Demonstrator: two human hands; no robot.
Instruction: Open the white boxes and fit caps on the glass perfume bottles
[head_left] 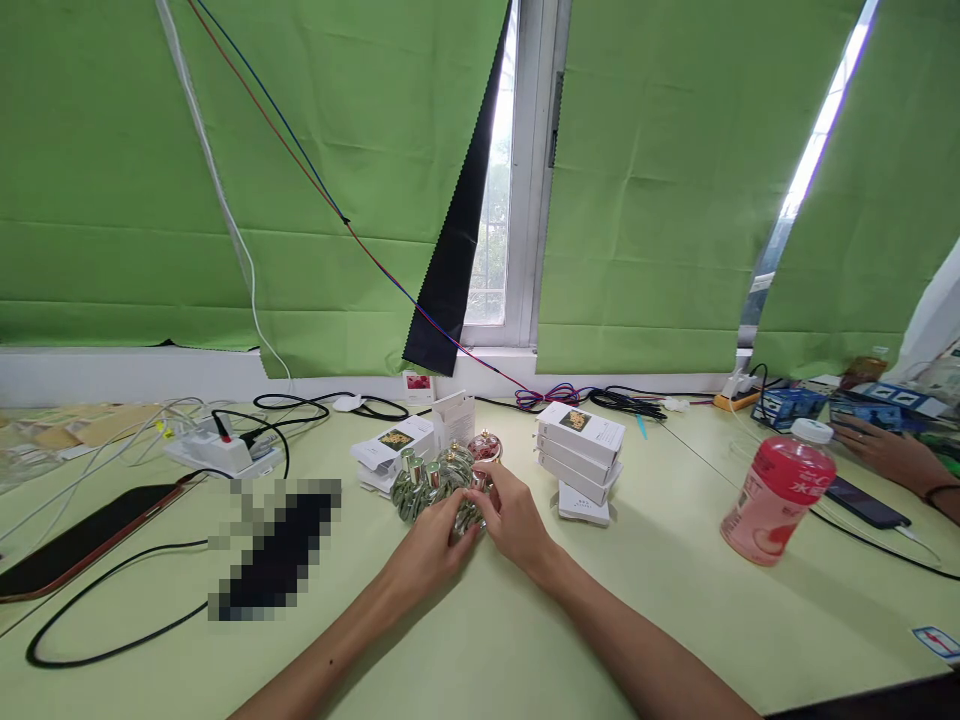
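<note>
Both my hands meet at the middle of the pale green table (525, 640). My left hand (429, 548) and my right hand (511, 518) are closed together on a small round glass bottle (468, 514) with a green patterned body. Just behind it stands a cluster of several similar green bottles (427, 482) with silver caps. A bottle with a red pattern (484, 446) sits behind those. White cartons lie to the left (396, 444), one stands upright (454, 418), and a stack of white cartons (580, 452) is on the right.
A pink drink bottle (778, 490) stands right of centre. Another person's hand (885, 448) rests at the far right by a dark phone (867, 502). On the left lie a power strip (222, 452), black cables (112, 600), a dark phone (82, 540) and a blurred-out dark object (279, 552).
</note>
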